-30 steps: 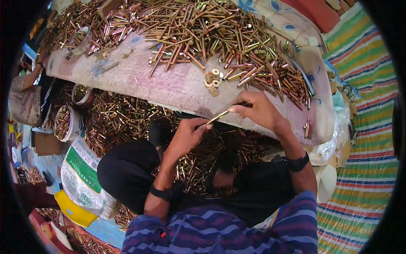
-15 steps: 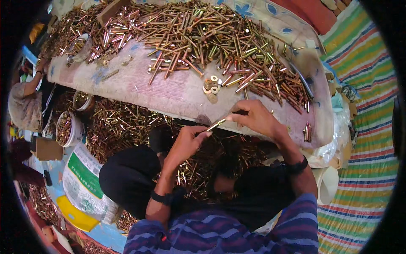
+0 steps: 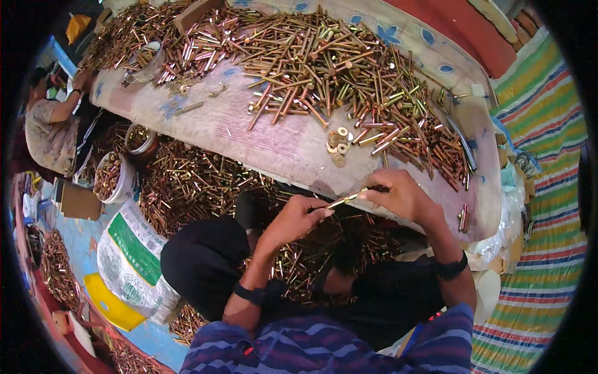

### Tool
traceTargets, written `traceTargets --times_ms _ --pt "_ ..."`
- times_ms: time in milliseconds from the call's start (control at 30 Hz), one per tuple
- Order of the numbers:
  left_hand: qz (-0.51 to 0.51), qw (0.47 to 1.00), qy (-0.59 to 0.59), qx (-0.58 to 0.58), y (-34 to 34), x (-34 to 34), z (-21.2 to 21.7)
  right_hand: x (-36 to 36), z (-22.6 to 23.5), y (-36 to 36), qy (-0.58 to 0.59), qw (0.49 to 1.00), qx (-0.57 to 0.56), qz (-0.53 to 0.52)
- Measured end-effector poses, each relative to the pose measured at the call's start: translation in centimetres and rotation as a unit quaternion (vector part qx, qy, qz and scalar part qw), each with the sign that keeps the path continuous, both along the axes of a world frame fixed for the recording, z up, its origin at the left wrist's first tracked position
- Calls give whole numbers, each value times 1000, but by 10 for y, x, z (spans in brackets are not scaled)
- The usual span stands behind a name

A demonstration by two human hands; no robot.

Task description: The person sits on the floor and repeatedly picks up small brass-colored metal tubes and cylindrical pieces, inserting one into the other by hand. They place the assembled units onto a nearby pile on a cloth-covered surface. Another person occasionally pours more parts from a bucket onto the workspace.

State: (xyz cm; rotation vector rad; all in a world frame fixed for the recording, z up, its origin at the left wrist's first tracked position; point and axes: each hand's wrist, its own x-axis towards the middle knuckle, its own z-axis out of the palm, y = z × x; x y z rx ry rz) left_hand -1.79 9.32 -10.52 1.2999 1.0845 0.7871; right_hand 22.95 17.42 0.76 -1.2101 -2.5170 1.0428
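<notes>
Change: both hands sit slightly lower and nearer the body than half a second ago; the bolt between them lies at much the same slant, and the washer stack has not moved.
Bolt: a slim brass-coloured bolt spans the gap between the two hands, its right end raised toward 2 o'clock.
Left hand: the left hand pinches the bolt's lower end between thumb and fingertips, fingers curled together.
Right hand: the right hand grips the upper end, fingers bunched over it; the tip is hidden under them.
Washers: a small stack of flat round washers lies at 12 o'clock from the bolt, apart from it.
Bolt pile: long shiny threaded bolts heaped criss-cross, gold and coppery.
Board: a pale, worn, padded work surface with a rounded edge.
Floor heap: more bolts at 9 o'clock beneath the board.
Sack: a white-and-green woven sack at 8 o'clock.
</notes>
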Motion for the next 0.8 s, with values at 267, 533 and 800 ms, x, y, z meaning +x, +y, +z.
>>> traceTargets --times_ms 267,533,800 --pt "-63 993 -45 -91 -2 -1 14 5 5 -12 39 998 45 36" --pt "-76 990 -39 -108 -3 -3 26 8 13 -25 50 998 -31 -23" --pt "-68 998 6 -6 -4 2 24 10 11 -35 6 998 -32 -47"
